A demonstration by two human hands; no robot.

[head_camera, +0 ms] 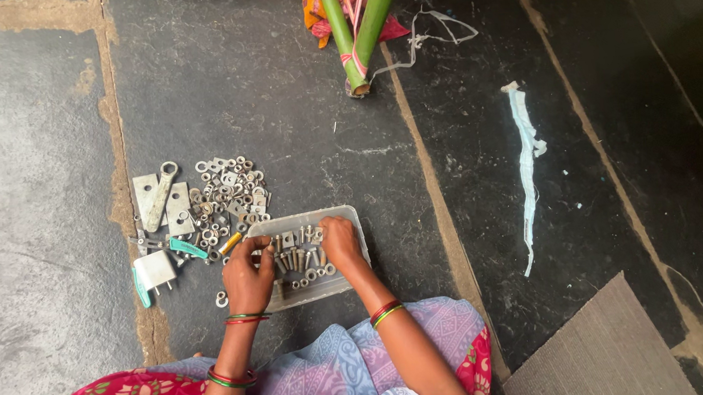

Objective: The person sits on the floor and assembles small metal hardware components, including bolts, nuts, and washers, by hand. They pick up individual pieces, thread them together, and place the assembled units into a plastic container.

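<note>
I had both hands in the tray (355, 222) on the floor: left hand (248, 277) pinching a small bolt at its rim, right hand (342, 242) curled over the bolts (298, 258) inside. Some hardware was sorted in; the pile (227, 190) of nuts and washers beside it remained.

Lower centre of frame: clear plastic tray (351, 219) on dark stone floor (276, 86), holding bolts (294, 259) and washers. Right hand (342, 242) inside tray, fingers down on the hardware. Left hand (249, 279) at tray's left edge, fingers curled; grip unclear. Left of tray: pile of nuts (230, 190), metal plates (175, 207), spanner (163, 190), white plug (155, 270). Green poles (359, 30) top centre. Pale strip (526, 167) at right, grey mat (598, 354) lower right.
</note>
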